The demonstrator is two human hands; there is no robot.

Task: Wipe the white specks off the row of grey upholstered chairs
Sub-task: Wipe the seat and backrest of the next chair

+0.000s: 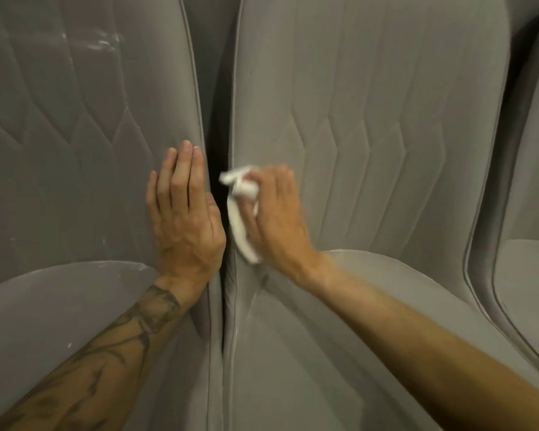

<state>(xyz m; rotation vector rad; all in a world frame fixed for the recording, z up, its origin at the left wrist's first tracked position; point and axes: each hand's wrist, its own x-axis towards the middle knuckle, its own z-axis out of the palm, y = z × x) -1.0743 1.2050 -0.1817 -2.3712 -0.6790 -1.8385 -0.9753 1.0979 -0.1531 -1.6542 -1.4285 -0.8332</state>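
Two grey upholstered chairs stand side by side with a dark gap (220, 144) between them. My left hand (184, 213) lies flat, fingers straight, against the right edge of the left chair's backrest (75, 150). My right hand (274, 213) grips a crumpled white cloth (240, 213) and presses it on the left edge of the middle chair's backrest (386, 119), low down near the seat. White smears (103, 45) show high on the left backrest, and small white specks (69, 345) dot the left seat (59, 321).
A third grey chair (529, 244) is partly in view at the far right, separated by a narrow seam. The middle chair's seat (308, 353) fills the lower centre under my right forearm.
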